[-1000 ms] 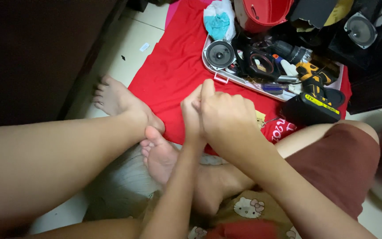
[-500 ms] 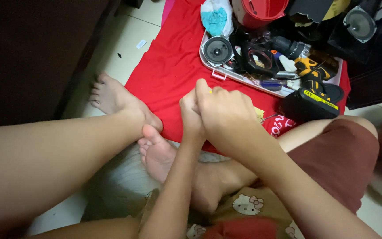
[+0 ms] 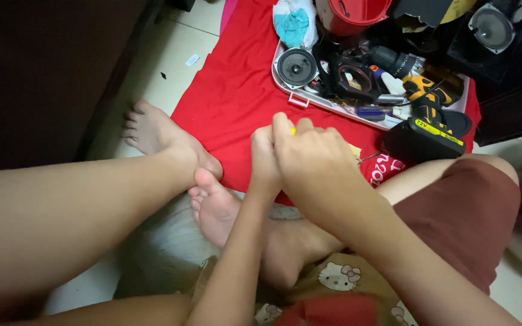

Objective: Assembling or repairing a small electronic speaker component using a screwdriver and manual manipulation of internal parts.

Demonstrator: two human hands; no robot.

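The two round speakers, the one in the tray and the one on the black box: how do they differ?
The speaker in the tray is loose, a bare driver lying face up among tools; the speaker on the black box is mounted in its housing and tilted. The tray one lies nearer the hands, the boxed one at the far right edge. Both are round with grey rims and dark cones.

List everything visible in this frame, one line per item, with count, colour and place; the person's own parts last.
cloth: one, red, spread on the floor.
tray: one, pale, top centre on the cloth, full of parts.
speaker: one, black and grey, at the tray's left end.
cordless drill: one, yellow and black, right of the tray.
bucket: one, red, top edge.
plastic bag: one, white and teal, left of the bucket.
small yellow item: barely visible between the hands.
feet: two, bare, left and centre.
left hand: closed, pressed against the right.
right hand: closed, over the yellow item.
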